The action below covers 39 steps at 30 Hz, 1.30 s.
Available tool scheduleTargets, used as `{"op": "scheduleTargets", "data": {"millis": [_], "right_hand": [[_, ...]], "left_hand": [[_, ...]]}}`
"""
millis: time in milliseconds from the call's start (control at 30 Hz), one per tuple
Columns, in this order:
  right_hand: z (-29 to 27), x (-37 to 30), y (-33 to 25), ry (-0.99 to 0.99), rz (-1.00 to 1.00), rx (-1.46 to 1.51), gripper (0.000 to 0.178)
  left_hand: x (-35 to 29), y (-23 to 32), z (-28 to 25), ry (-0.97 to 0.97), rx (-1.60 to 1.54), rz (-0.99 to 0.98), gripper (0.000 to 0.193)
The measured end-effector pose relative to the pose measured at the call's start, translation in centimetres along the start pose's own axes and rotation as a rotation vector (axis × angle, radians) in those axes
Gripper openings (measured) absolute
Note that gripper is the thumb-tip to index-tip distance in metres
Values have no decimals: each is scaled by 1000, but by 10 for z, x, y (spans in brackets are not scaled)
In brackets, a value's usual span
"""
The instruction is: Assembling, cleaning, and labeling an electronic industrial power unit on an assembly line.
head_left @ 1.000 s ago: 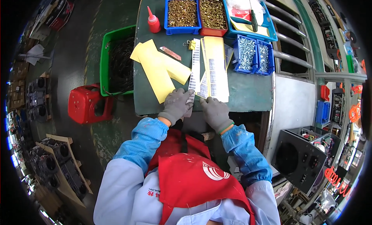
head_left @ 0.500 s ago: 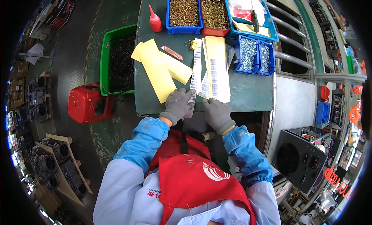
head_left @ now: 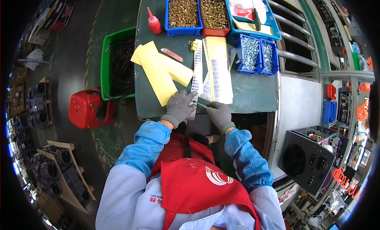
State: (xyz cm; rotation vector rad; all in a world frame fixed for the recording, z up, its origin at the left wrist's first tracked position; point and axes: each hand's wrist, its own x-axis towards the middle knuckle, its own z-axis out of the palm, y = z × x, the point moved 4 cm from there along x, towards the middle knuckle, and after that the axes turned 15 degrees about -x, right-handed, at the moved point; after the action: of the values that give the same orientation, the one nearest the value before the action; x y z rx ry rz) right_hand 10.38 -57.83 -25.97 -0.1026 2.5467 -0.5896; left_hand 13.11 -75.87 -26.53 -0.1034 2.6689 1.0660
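Both the left hand and the right hand wear grey knit gloves, and an orange cuff edge shows at the left wrist and a green one at the right. Above the gloves, bright blue oversleeves with gathered elastic ends cover the forearms, the left one flecked with small red marks, and pale blue-white jacket sleeves follow above them. Between the oversleeves hangs a red apron with a white swirl emblem and dark neck straps.

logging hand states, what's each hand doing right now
Left hand: gloved, pressing down on the white label strip, not gripping it.
Right hand: gloved, closed on a thin metal tool.
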Motion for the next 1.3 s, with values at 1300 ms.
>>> {"op": "scheduleTargets", "data": {"millis": [1300], "right_hand": [[10,-42,2,127,86,-90,28]], "left_hand": [[-10,-9,16,108,166,318,16]]}}
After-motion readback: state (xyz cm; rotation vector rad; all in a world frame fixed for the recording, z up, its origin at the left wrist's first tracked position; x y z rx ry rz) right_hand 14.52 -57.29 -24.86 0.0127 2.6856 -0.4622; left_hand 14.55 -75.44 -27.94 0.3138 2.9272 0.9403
